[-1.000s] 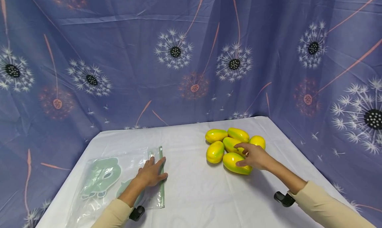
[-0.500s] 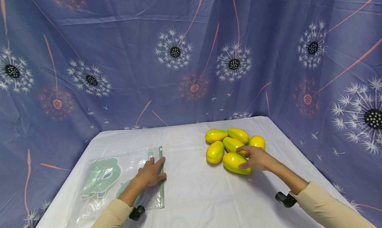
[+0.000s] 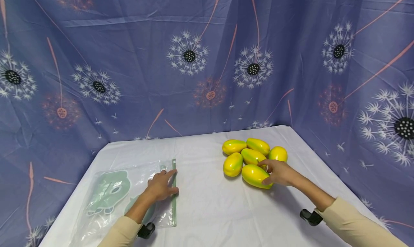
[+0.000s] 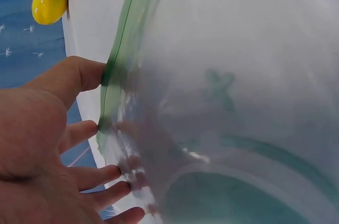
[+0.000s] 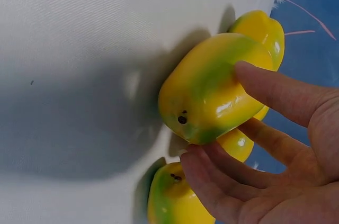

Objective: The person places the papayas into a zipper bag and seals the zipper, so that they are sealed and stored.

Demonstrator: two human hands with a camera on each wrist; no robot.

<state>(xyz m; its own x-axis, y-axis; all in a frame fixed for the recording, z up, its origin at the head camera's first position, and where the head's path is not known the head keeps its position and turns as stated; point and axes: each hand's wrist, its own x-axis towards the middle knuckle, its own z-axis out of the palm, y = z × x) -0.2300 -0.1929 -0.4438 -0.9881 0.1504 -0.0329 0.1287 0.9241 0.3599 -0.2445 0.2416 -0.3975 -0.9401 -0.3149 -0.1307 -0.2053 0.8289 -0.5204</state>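
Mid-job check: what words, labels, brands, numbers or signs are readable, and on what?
Readable text: none.
Clear bag: a green X-like mark, too blurred to call a letter.
Green strip on the bag: a pale patch at its far end, too small to read.
Yellow fruit: no lettering visible.

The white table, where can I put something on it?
Bare white cloth runs between the clear bag and the yellow fruits; a narrower strip lies between the bag and the blue curtain. It's crowded where the fruits bunch by the right hand, and where the bag spreads under the left hand.
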